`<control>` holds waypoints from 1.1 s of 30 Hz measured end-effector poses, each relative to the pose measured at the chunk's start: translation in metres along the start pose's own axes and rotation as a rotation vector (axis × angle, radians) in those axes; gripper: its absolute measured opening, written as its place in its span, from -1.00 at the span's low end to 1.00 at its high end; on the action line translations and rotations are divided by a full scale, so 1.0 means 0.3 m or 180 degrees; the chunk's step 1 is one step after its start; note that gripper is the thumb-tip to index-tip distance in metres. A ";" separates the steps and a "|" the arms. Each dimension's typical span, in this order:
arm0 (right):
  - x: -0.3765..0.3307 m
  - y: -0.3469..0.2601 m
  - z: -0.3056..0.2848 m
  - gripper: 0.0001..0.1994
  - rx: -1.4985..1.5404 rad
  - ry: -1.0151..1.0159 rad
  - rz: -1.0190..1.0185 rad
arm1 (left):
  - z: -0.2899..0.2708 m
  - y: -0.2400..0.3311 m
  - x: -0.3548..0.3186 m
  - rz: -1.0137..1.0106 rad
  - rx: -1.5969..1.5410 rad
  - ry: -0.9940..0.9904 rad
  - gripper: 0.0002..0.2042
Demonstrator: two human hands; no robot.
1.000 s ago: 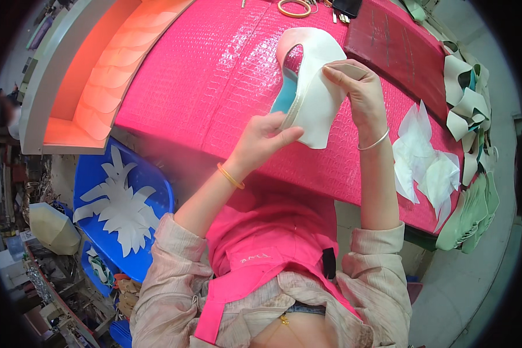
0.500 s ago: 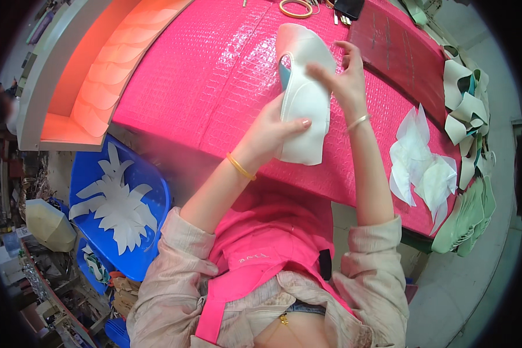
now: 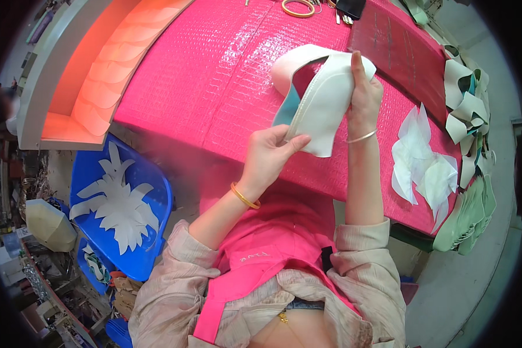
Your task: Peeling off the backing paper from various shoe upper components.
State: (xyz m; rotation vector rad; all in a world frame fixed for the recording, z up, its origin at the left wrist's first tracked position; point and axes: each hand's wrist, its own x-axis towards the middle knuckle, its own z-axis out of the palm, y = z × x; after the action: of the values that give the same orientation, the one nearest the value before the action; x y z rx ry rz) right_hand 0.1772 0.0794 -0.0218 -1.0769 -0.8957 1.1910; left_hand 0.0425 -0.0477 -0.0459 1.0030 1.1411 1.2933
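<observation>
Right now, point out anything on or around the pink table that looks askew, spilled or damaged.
Nothing looks damaged or spilled. The left hand and right hand hold a white shoe upper above the pink table. White cut pieces lie loosely heaped near its right edge, and green pieces overhang that edge, untidy but whole.

Shoe upper: smooth, matt off-white leather-like sheet with a teal lining, pinched by the left hand at 6 o'clock and the right hand at 3 o'clock. Table cover: glossy pink plastic, embossed in a bubbled grid. Pad at 1 o'clock: darker red, duller. Cut pieces at 4 o'clock: thin, white, papery. Chair at 8 o'clock: glossy blue plastic. Bangles on both wrists: shiny metal.
</observation>
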 end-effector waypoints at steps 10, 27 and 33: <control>-0.040 -0.122 0.075 -0.54 0.0552 -0.2159 0.0826 | 0.040 0.165 0.173 0.0138 -0.1321 0.0889 -0.72; -0.277 -0.025 0.063 -0.78 -0.0329 -0.1466 -0.0301 | 0.058 0.166 0.168 0.1092 -0.1077 0.1297 -0.72; -0.327 0.025 0.008 -0.78 0.0332 -0.1102 -0.0324 | 0.052 0.188 0.173 0.0355 -0.1726 0.0896 -0.72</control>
State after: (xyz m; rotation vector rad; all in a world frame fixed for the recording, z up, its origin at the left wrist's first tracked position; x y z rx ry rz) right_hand 0.1562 -0.0167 -0.0274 -0.7431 -1.1265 1.3459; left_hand 0.0446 0.0078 0.0090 0.4968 0.8684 1.7527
